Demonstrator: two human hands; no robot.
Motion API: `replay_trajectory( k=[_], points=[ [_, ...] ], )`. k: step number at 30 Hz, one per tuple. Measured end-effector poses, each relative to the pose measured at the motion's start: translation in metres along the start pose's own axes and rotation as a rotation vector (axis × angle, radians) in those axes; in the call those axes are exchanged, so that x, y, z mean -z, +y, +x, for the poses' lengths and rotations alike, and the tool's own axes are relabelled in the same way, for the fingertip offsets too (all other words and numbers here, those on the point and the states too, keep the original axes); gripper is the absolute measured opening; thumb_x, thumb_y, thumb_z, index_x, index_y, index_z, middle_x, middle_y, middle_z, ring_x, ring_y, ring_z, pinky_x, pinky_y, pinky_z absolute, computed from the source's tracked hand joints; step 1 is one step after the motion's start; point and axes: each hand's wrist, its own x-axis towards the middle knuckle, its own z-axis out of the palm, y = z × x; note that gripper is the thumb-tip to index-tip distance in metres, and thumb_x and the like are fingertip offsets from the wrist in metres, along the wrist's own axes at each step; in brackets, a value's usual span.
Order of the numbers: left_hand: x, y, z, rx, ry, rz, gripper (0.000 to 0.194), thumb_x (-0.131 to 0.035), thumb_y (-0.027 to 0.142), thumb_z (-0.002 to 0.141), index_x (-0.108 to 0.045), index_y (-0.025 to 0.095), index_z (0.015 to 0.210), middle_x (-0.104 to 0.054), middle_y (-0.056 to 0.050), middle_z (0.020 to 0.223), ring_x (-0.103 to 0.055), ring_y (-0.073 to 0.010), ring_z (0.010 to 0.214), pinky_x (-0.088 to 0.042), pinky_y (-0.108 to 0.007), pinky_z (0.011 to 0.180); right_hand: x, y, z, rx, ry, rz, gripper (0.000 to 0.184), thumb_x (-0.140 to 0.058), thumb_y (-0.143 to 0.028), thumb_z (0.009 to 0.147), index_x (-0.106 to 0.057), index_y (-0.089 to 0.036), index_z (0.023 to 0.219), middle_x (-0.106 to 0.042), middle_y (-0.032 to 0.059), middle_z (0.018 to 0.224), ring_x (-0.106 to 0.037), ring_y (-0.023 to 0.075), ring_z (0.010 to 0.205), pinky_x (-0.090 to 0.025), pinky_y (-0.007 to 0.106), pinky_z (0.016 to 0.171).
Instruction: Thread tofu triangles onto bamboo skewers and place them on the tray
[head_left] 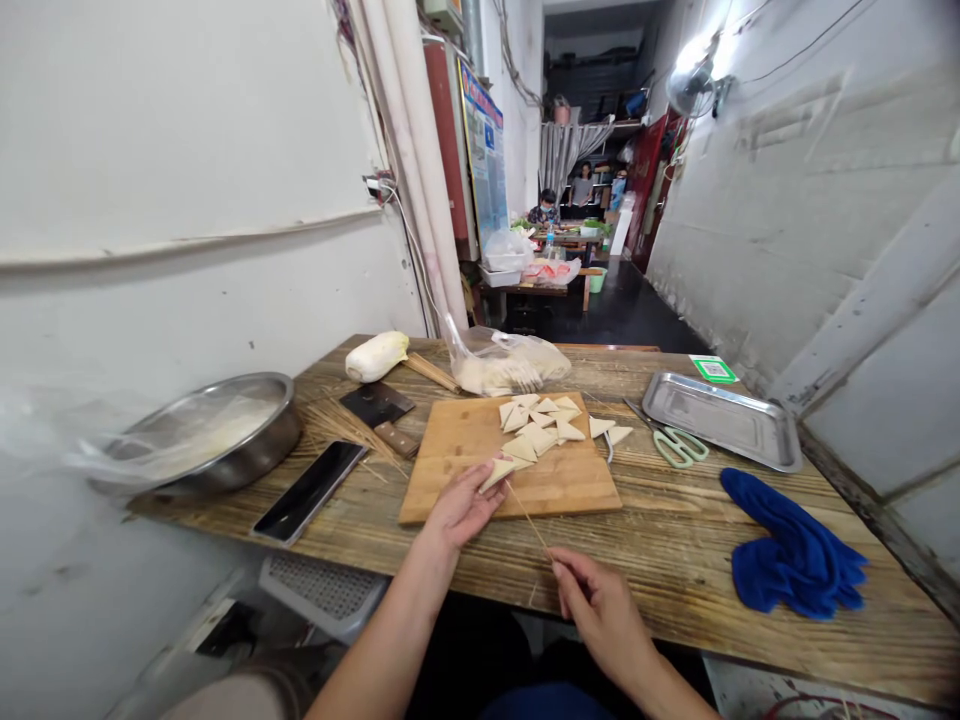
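Note:
My left hand (463,505) pinches a pale triangular tofu piece (497,472) at the near edge of a wooden cutting board (457,450). A thin bamboo skewer (529,518) runs from that piece down to my right hand (596,605), which grips its lower end above the table's front edge. Several more triangular tofu pieces (541,420) lie in a loose pile on the far right of the board, and two rest just off it on the wooden table (675,540).
Left of the board lie a cleaver (379,410), loose skewers (337,425), a phone (309,490) and a plastic-covered steel bowl (210,430). Behind are a white radish (376,355) and a plastic bag (502,362). Right: scissors (675,443), metal tray (721,420), blue cloth (795,555). People sit far back.

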Motion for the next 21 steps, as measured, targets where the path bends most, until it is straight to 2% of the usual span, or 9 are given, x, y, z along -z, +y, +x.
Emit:
replay_trajectory(
  k=[2,4,10,21],
  points=[
    [-0.005,0.000,-0.004,0.036,0.004,-0.033,0.013,-0.055,0.007,0.078,-0.062,0.007,0.088,-0.065,-0.014,0.096,-0.063,-0.0190,0.086,-0.051,-0.033,0.080,-0.001,0.001,-0.001,0.006,0.005,-0.025,0.036,-0.039,-0.037,0.089,-0.063,-0.016,0.105,-0.052,-0.0027,0.050,-0.049,0.0110,0.046,-0.039,0.021,0.049],
    [-0.011,0.001,-0.009,0.018,0.003,-0.039,0.014,-0.053,0.007,0.079,-0.061,0.007,0.091,-0.065,-0.015,0.098,-0.063,-0.0211,0.090,-0.050,-0.038,0.085,-0.001,0.000,-0.002,0.015,0.014,-0.044,0.036,-0.039,-0.036,0.089,-0.063,-0.016,0.105,-0.053,-0.0024,0.050,-0.049,0.0109,0.046,-0.040,0.021,0.049],
    [-0.022,0.001,-0.014,-0.012,0.019,-0.023,0.015,-0.053,0.007,0.080,-0.060,0.006,0.093,-0.065,-0.016,0.100,-0.063,-0.0216,0.091,-0.050,-0.037,0.085,0.001,-0.001,-0.004,0.025,0.048,-0.068,0.035,-0.041,-0.036,0.088,-0.065,-0.015,0.103,-0.056,-0.0005,0.052,-0.050,0.0111,0.046,-0.040,0.021,0.046],
    [-0.026,0.000,-0.015,-0.014,0.024,-0.001,0.012,-0.053,0.007,0.079,-0.061,0.005,0.087,-0.066,-0.016,0.097,-0.063,-0.0217,0.092,-0.050,-0.038,0.087,0.000,-0.001,-0.004,0.009,0.064,-0.046,0.035,-0.042,-0.036,0.088,-0.065,-0.015,0.103,-0.056,-0.0003,0.052,-0.050,0.0112,0.047,-0.040,0.021,0.047]
  ],
)
